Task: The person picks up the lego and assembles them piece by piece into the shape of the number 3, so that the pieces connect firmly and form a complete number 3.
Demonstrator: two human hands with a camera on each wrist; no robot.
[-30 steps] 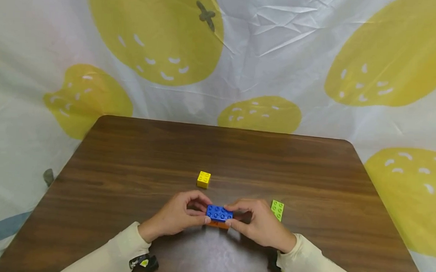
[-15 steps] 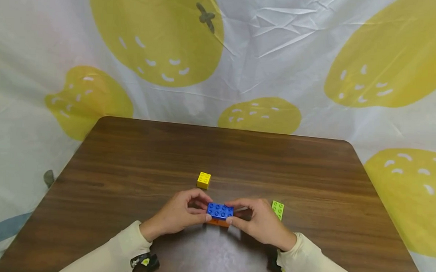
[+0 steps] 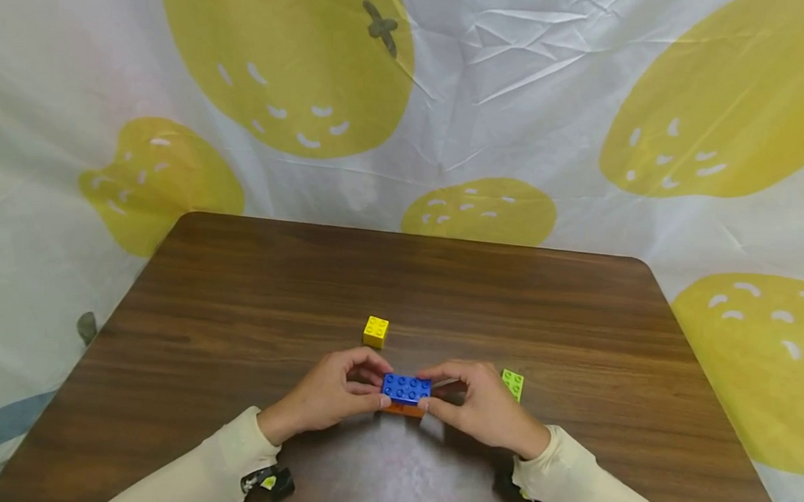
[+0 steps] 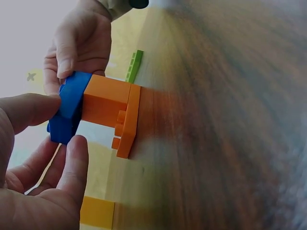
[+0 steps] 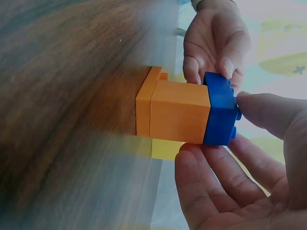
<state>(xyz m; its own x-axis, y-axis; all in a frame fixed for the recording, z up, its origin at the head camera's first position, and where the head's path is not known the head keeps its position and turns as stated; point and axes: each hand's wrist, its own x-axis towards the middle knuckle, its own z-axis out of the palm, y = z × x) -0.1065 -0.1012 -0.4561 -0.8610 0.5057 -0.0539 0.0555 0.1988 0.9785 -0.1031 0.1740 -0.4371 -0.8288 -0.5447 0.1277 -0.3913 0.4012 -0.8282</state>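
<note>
A blue toy brick (image 3: 406,389) with studs on top sits on an orange block (image 5: 180,112), which stands on a thinner orange brick (image 4: 128,122) resting on the table. In the left wrist view, studs of that lower brick stick out past the block. My left hand (image 3: 320,396) pinches the blue brick at its left end, thumb on the near side. At the other end, my right hand (image 3: 483,409) holds it likewise between thumb and fingers. From the head view most of the orange pieces are hidden beneath the blue one.
Behind the stack lies a small yellow brick (image 3: 375,331) on the brown wooden table (image 3: 295,277). A lime-green brick (image 3: 513,384) lies just past the right hand, partly covered by it. A lemon-patterned cloth (image 3: 499,121) hangs behind the table.
Over the first half second both hands and the stack shifted very slightly away from the body. Since then they have stayed almost still, with the grip on the blue brick kept.
</note>
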